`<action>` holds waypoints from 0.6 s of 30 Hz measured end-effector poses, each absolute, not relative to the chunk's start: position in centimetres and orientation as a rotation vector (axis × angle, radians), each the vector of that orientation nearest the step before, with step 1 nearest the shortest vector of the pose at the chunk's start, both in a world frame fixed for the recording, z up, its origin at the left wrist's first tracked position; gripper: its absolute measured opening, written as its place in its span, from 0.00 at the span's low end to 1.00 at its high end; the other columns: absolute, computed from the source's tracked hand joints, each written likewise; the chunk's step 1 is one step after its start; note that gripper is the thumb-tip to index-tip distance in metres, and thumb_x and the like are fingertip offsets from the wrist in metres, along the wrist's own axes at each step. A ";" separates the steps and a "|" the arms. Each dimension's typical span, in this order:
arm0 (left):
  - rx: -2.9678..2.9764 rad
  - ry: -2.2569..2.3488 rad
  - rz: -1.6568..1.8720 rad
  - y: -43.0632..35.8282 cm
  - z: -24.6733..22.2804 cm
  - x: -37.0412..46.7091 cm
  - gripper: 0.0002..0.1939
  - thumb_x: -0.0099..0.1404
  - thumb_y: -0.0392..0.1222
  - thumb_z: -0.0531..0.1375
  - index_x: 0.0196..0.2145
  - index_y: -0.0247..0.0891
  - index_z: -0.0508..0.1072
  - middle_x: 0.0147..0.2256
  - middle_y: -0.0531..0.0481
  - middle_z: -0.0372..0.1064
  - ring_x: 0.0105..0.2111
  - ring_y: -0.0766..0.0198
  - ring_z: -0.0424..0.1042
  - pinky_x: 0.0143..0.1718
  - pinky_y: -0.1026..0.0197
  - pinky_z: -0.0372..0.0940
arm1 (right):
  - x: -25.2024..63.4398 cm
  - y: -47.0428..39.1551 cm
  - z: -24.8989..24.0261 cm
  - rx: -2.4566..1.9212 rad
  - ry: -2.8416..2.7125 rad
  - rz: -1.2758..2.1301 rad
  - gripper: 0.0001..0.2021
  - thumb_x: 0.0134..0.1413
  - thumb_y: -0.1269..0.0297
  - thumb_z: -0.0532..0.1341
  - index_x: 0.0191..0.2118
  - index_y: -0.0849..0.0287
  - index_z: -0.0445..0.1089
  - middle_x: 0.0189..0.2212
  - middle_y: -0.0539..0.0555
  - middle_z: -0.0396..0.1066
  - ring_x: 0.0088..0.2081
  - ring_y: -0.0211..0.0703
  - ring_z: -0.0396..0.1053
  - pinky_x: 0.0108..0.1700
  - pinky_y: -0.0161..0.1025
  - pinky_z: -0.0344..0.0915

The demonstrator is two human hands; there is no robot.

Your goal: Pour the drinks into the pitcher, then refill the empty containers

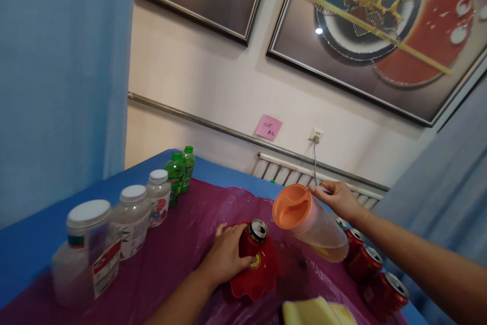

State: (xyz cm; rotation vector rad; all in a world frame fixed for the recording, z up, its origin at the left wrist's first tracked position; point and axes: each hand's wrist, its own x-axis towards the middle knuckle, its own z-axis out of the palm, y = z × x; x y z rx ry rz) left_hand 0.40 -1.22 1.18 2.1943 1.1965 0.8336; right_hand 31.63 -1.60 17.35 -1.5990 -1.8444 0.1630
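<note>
My left hand (pixel 227 255) is wrapped round a red soda can (pixel 249 243) with its top opened. Under the can lies a red plate with a wavy rim (pixel 262 284). On the right, my right hand (pixel 337 199) grips the handle of a clear plastic pitcher (pixel 317 233) with an orange lid (pixel 291 207). The pitcher is tilted, its lid end towards the can but apart from it. A little yellowish liquid shows low in the pitcher. No stream of liquid can be made out between pitcher and can.
Clear jars with white lids (pixel 131 218) and green bottles (pixel 175 175) line the left. Several red cans (pixel 365 264) stand at the right edge. A yellow cloth (pixel 317 312) lies at the front on the purple plastic sheet (pixel 205 208). Behind the table are a radiator (pixel 281 169) and an outlet (pixel 315 135).
</note>
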 end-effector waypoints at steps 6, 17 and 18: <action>2.199 1.192 0.817 -1.2 1.3 0.5 0.35 0.52 0.44 0.70 0.57 0.40 0.68 0.57 0.40 0.73 0.59 0.43 0.69 0.68 0.36 0.42 | 31.7 -1.5 17.3 -1.602 -1.827 0.192 0.29 0.53 0.38 0.61 0.20 0.52 0.47 0.20 0.43 0.41 0.23 0.34 0.42 0.24 0.37 0.40; 2.208 1.186 0.818 -1.1 1.0 0.4 0.36 0.52 0.43 0.69 0.58 0.40 0.68 0.57 0.41 0.73 0.59 0.44 0.69 0.68 0.37 0.41 | 31.8 -1.5 17.3 -1.606 -1.834 0.186 0.29 0.53 0.35 0.60 0.20 0.52 0.48 0.20 0.43 0.42 0.23 0.34 0.43 0.24 0.36 0.41; 2.206 1.187 0.816 -1.2 1.1 0.4 0.36 0.51 0.43 0.69 0.58 0.40 0.68 0.57 0.41 0.73 0.59 0.44 0.68 0.68 0.37 0.41 | 31.8 -1.5 17.3 -1.608 -1.835 0.184 0.29 0.53 0.35 0.60 0.20 0.52 0.48 0.20 0.43 0.42 0.23 0.34 0.43 0.24 0.36 0.41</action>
